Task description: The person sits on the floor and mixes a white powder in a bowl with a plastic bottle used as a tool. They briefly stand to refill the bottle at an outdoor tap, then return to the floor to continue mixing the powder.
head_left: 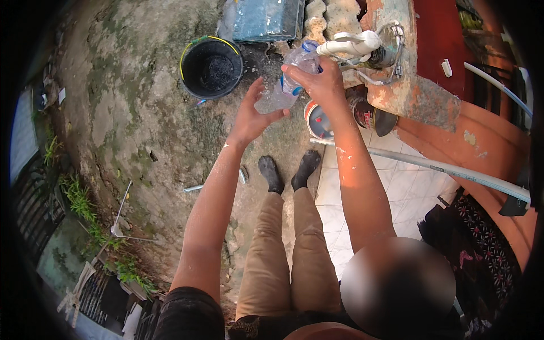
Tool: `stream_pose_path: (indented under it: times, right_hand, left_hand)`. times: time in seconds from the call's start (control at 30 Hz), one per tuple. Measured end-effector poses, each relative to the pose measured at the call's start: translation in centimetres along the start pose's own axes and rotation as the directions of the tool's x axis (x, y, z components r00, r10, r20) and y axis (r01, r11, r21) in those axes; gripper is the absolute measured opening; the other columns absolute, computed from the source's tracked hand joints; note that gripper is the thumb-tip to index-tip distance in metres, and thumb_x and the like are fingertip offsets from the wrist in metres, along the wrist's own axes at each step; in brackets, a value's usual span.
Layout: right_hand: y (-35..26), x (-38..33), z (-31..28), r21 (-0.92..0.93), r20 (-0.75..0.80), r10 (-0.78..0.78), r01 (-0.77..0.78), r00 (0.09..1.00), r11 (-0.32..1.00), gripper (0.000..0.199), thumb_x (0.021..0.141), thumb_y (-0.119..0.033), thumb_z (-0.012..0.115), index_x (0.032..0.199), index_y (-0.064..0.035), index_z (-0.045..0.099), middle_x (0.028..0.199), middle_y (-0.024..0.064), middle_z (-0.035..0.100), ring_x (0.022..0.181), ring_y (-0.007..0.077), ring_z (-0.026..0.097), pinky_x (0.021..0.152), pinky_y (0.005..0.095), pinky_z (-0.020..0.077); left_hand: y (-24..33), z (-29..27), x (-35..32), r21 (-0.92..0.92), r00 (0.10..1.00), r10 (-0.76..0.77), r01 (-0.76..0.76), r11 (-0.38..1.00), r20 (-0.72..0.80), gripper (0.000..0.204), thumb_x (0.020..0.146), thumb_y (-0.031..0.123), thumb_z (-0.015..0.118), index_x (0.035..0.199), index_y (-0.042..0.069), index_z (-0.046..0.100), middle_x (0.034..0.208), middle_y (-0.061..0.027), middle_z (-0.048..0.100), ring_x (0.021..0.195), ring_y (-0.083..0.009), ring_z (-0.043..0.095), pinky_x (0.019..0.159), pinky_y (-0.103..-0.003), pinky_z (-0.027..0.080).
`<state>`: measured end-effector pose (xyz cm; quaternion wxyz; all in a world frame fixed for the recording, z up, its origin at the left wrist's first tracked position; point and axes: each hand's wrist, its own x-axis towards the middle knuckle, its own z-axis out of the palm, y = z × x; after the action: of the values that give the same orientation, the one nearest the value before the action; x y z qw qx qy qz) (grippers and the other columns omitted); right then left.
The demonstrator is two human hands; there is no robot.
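Note:
A clear plastic bottle with blue bands point(276, 102) is tilted in my right hand point(324, 85), whose fingers and thumb close around its upper part. The bottle's neck end is beside the mouth of a white tap point(357, 44), and water drops spray around it. Close to the bottle's lower end, my left hand point(249, 118) has its thumb and fingers spread. Whether it touches the bottle I cannot tell. Wet spots and white flecks show on both forearms.
A black bucket with a yellow handle point(187, 82) stands far left of the bottle, beside a blue container point(266, 20). Below the tap are a white pail point(311, 122) and a dark tin point(381, 120). A long pale pipe point(430, 163) crosses the right side. A brush-like tool point(195, 188) lies on rough concrete.

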<state>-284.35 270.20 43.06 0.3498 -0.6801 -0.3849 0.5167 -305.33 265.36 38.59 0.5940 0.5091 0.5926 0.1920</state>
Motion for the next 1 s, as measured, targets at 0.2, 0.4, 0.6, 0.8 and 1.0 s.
stream_pose_path:
  times: [0.2,0.4,0.6,0.8,1.0]
  right_hand:
    - [-1.2,-1.2,0.1,-0.23,-0.106,-0.315,0.285,0.943,0.931,0.053,0.076,-0.042,0.094,0.101,0.0,0.074,0.09,0.0106,0.077,0.08,0.0208,0.072,0.075,0.0381,0.0563]
    - [-0.4,-1.4,1.0,0.022,-0.148,-0.27,0.276,0.951,0.961,0.047,0.078,-0.036,0.094,0.103,-0.002,0.073,0.092,0.0103,0.076,0.083,0.0211,0.073,0.076,0.038,0.0566]
    - [-0.3,-1.9,1.0,0.045,-0.17,-0.343,0.355,0.924,0.934,0.044,0.079,-0.03,0.095,0.102,-0.0011,0.071,0.1,0.0098,0.076,0.088,0.019,0.073,0.079,0.0358,0.0575]
    - [-1.8,-2.9,1.2,0.227,-0.2,-0.418,0.457,0.886,0.86,0.049,0.082,-0.021,0.096,0.114,0.0015,0.066,0.097,0.0044,0.07,0.084,0.0105,0.065,0.075,0.0274,0.0549]
    - [0.0,-8.0,0.7,0.012,-0.303,-0.304,0.322,0.903,0.947,0.041,0.092,-0.018,0.087,0.121,0.0025,0.066,0.082,-0.0033,0.058,0.067,0.0053,0.043,0.062,0.0229,0.0399]
  left_hand:
    - [-0.2,-0.8,0.4,-0.099,0.999,-0.038,0.037,0.994,-0.008,0.115,0.072,0.032,0.1,0.164,0.006,0.036,0.16,-0.0233,0.046,0.148,-0.0383,0.046,0.119,-0.051,0.044]
    - [0.8,0.7,0.2,-0.063,0.998,0.053,-0.052,0.997,0.016,0.113,0.072,0.031,0.099,0.163,0.008,0.037,0.16,-0.0208,0.047,0.146,-0.0386,0.05,0.119,-0.05,0.044]
    - [2.0,2.8,2.3,0.099,0.942,0.285,-0.271,0.958,-0.176,0.105,0.072,0.033,0.098,0.158,0.003,0.044,0.15,-0.0257,0.056,0.139,-0.0393,0.056,0.116,-0.047,0.047]
    - [3.8,3.0,4.1,0.083,0.893,0.375,-0.366,0.927,-0.248,0.091,0.076,0.024,0.094,0.152,0.002,0.05,0.146,-0.0234,0.059,0.138,-0.0377,0.057,0.112,-0.047,0.05]
    - [4.4,1.9,4.7,0.174,0.815,0.401,-0.361,0.916,-0.419,0.1,0.075,0.016,0.097,0.158,0.004,0.043,0.144,-0.0207,0.061,0.122,-0.0265,0.068,0.099,-0.039,0.059]
